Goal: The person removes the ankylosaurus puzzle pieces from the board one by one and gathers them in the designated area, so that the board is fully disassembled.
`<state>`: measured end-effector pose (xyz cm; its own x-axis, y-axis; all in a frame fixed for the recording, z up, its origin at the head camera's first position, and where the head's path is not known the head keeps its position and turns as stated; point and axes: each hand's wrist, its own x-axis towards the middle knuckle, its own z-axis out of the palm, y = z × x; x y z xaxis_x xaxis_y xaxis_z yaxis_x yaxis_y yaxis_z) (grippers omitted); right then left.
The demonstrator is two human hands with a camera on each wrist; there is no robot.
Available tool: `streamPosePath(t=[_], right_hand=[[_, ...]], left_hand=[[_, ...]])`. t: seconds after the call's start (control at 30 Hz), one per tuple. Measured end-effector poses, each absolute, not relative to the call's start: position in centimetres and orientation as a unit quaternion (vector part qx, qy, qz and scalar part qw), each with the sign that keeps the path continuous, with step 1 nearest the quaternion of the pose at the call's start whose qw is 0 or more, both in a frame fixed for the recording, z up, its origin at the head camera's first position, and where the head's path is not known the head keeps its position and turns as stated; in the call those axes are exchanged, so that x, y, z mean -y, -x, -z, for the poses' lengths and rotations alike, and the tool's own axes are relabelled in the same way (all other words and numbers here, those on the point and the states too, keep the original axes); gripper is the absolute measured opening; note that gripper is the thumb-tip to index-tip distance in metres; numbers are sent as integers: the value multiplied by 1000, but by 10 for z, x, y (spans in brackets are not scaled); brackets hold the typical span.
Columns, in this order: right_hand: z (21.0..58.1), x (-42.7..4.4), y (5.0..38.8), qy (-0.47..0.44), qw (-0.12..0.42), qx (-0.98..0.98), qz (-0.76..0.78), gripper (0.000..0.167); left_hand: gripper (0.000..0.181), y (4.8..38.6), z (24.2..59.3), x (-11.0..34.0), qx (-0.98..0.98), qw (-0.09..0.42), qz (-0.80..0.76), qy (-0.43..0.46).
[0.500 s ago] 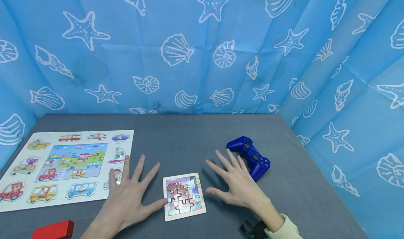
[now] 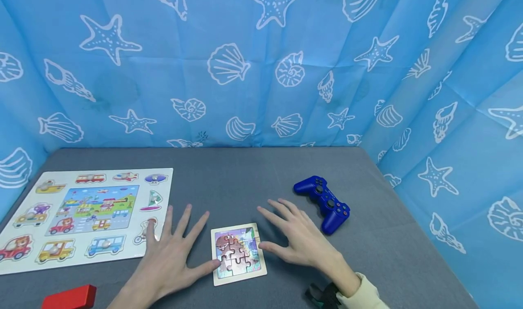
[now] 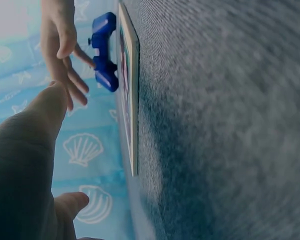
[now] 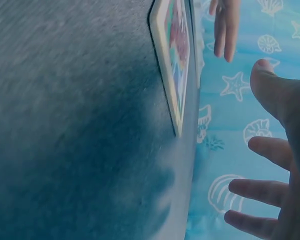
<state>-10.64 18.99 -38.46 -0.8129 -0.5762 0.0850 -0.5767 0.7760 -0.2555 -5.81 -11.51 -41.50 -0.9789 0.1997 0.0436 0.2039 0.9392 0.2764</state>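
A small framed jigsaw puzzle (image 2: 239, 254) lies flat on the grey table, between the two hands in the head view. My left hand (image 2: 165, 261) hovers at its left with fingers spread, the thumb over the frame's left edge. On the other side my right hand (image 2: 304, 241) is held with fingers apart, its thumb tip by the frame's right edge. Both wrist views show the hands raised above the table, holding nothing; the puzzle (image 3: 134, 100) is seen edge-on in the left one, and the puzzle (image 4: 165, 55) likewise in the right one.
A blue game controller (image 2: 323, 203) lies right of the right hand. At the left is a large vehicle peg board (image 2: 94, 250), partly behind the left fingers. A red block (image 2: 69, 298) sits at the lower left. A blue shell-patterned curtain (image 2: 261, 95) stands behind the table.
My right hand has moved slightly left and nearer, away from the controller, its fingers a little less extended. My left hand has shifted slightly right and down.
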Motion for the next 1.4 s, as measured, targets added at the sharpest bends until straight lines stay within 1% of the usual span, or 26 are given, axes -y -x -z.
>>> streamPosePath(t=[0.17, 0.27, 0.4, 0.5, 0.63, 0.87, 0.97, 1.1, 1.27, 1.4], right_hand=[[382, -181, 110, -320, -4, 934, -158, 70], [381, -174, 112, -332, -7, 927, -172, 65], [381, -164, 115, -348, -14, 919, -186, 56], [382, -153, 116, -361, -23, 912, -191, 51], [385, -139, 118, -376, -48, 903, -200, 47], [393, -120, 120, -381, -105, 893, -214, 37], [397, -114, 120, -381, -126, 891, -214, 38], [401, -111, 121, -390, -137, 886, -211, 43], [403, -109, 123, -403, -139, 882, -201, 42], [403, -108, 124, -412, -134, 882, -184, 41]], left_hand=[[106, 60, 417, 113, 983, -10, 150, 108], [107, 61, 417, 112, 981, -23, 155, 113], [108, 62, 420, 110, 981, -25, 149, 122], [108, 62, 421, 109, 981, -15, 142, 133], [107, 63, 423, 107, 980, -8, 137, 147], [112, 64, 425, 104, 978, -25, 141, 152], [116, 63, 427, 104, 976, -26, 143, 160], [121, 60, 430, 103, 976, -20, 135, 171], [124, 58, 432, 104, 975, -18, 127, 181], [124, 58, 433, 105, 974, -30, 140, 177]])
